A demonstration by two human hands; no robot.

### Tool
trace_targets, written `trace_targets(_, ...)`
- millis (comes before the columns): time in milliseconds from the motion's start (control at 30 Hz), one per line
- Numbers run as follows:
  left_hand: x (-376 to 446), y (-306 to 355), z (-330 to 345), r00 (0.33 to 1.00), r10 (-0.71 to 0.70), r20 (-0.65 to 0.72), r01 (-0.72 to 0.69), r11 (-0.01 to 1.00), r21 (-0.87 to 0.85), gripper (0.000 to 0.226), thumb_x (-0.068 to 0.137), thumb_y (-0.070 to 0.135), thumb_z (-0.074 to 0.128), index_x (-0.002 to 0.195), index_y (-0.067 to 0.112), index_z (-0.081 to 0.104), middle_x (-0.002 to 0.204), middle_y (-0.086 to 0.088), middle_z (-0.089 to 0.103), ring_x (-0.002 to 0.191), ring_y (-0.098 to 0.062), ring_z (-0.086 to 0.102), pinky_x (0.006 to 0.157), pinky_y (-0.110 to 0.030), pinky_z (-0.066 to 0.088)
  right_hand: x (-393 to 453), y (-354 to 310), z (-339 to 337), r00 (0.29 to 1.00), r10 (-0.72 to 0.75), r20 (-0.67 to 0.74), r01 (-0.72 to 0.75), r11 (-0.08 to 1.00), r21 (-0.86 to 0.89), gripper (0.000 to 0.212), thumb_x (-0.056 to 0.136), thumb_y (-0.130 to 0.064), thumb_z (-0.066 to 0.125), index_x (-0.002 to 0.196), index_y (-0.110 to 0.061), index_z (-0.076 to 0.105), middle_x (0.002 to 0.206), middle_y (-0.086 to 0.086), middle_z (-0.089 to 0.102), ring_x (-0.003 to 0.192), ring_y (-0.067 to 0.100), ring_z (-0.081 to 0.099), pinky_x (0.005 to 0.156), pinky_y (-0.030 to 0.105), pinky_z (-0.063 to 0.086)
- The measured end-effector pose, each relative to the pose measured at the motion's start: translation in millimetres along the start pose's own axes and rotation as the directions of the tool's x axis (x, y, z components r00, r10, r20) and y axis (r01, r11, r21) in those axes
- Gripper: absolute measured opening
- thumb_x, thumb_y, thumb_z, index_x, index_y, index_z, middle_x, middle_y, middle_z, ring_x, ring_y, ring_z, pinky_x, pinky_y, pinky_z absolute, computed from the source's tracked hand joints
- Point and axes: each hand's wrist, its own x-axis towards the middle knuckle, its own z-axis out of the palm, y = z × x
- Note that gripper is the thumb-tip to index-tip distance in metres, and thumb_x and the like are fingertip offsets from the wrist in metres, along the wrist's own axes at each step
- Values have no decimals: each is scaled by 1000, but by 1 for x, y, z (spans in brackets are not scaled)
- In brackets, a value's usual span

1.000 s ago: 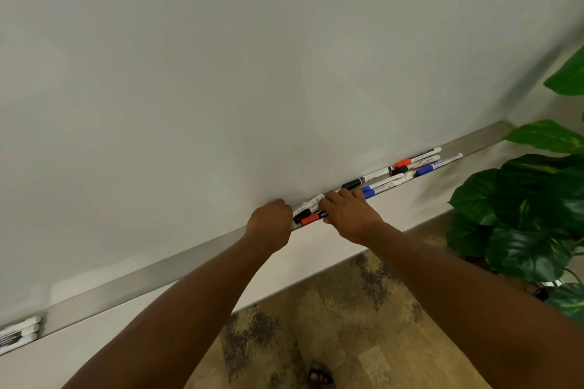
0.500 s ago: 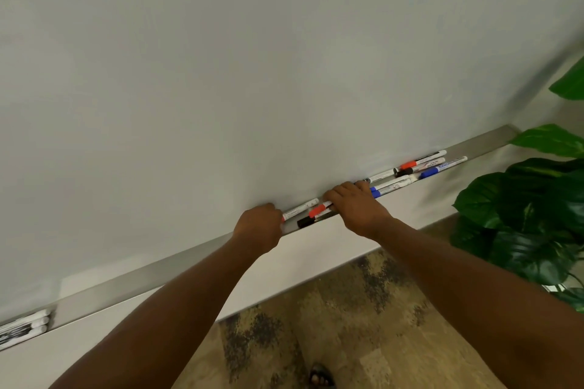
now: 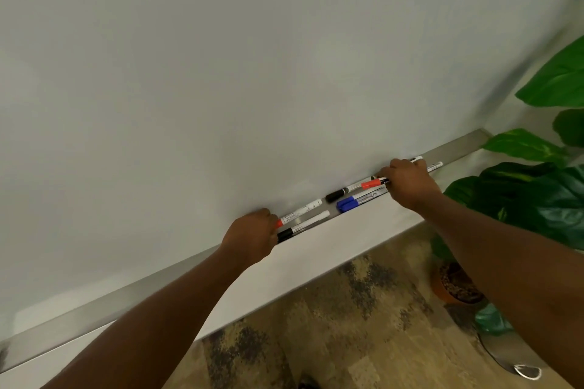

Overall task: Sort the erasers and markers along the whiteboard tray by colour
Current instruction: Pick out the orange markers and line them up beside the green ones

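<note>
A metal whiteboard tray (image 3: 132, 290) runs from lower left to upper right under the whiteboard. My left hand (image 3: 251, 235) is curled at the cap end of a red-capped marker (image 3: 300, 211); a black-capped marker (image 3: 303, 224) lies just in front of it. Further right lie another black-capped marker (image 3: 346, 191) and two blue-capped markers (image 3: 357, 200). My right hand (image 3: 407, 181) is closed over a red-capped marker (image 3: 373, 183) and hides other markers, whose white ends (image 3: 434, 166) stick out to its right. No eraser is visible.
A large-leafed potted plant (image 3: 537, 186) stands on the floor at the right, close to my right forearm and the tray's right end. Patterned carpet (image 3: 347, 325) lies below. The tray stretch left of my left hand holds nothing visible.
My right hand has slid right along the tray, from the middle markers to the right-hand group. The left hand stayed at the red marker's cap, and two markers now lie spread beside it.
</note>
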Motion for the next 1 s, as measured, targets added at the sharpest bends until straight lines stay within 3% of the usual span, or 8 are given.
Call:
trace_targets(233, 24, 17, 0, 998, 57, -19, -57, 998, -5, 26, 92, 36, 46, 103, 17, 59, 97, -4, 58, 87, -25, 60, 68, -33, 44, 25, 20, 11, 997, 48, 68, -47, 999, -15, 26, 83, -13, 57, 105, -25, 65, 104, 0, 57, 91, 23, 62, 88, 39, 31)
trace_targets(433, 39, 31, -1, 993, 112, -38, -113, 993, -20, 26, 92, 35, 46, 104, 17, 60, 95, -4, 59, 84, -25, 60, 65, -31, 42, 30, 33, 22, 993, 86, 82, -85, 996, -21, 19, 84, -20, 61, 103, -26, 63, 101, -1, 62, 95, 24, 62, 87, 40, 31)
trace_targets(600, 50, 44, 0, 991, 127, -37, -128, 991, -35, 29, 94, 34, 44, 109, 16, 60, 98, -5, 60, 84, -24, 61, 66, -30, 42, 30, 40, 27, 995, 59, 76, -56, 998, -37, 21, 87, -18, 59, 104, -27, 64, 99, -1, 55, 84, 22, 59, 83, 39, 30)
trace_targets(700, 55, 51, 0, 991, 129, -37, -131, 991, -38, 30, 94, 34, 43, 111, 17, 60, 99, -4, 60, 84, -23, 61, 70, -34, 49, 28, 43, 30, 998, 38, 58, -36, 998, -43, 27, 86, -17, 61, 110, -29, 62, 105, 2, 51, 82, 22, 59, 87, 42, 33)
trace_targets(1000, 64, 55, 4, 991, 133, -33, -135, 989, -55, 30, 95, 38, 44, 111, 17, 60, 100, -4, 61, 86, -22, 61, 71, -34, 50, 29, 55, 35, 997, -53, 52, 52, 998, 21, 43, 84, -7, 57, 121, -29, 52, 116, -1, 57, 94, 23, 62, 85, 41, 32)
